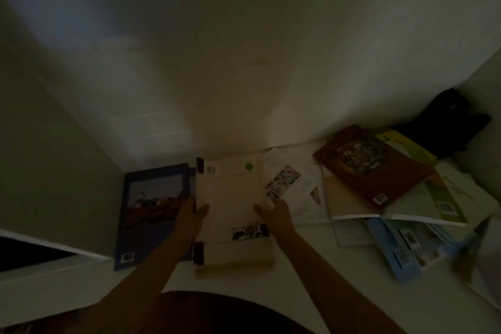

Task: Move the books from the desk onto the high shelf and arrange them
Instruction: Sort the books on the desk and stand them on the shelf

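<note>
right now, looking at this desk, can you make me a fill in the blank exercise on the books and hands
1. Both hands hold the ____ coloured book by its side edges.
2. The left hand overlaps the ____ book lying beside it.
3. The brown book lies on ____ of other books, to the right.
4. The right hand has its ____ on the held book's cover.

Missing words: cream; blue; top; thumb

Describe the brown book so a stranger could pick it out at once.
Look at the white desk, right of both hands. There the brown book lies tilted on top of paler books. It alone has a dark brown cover with a round tiger-like picture.
</note>
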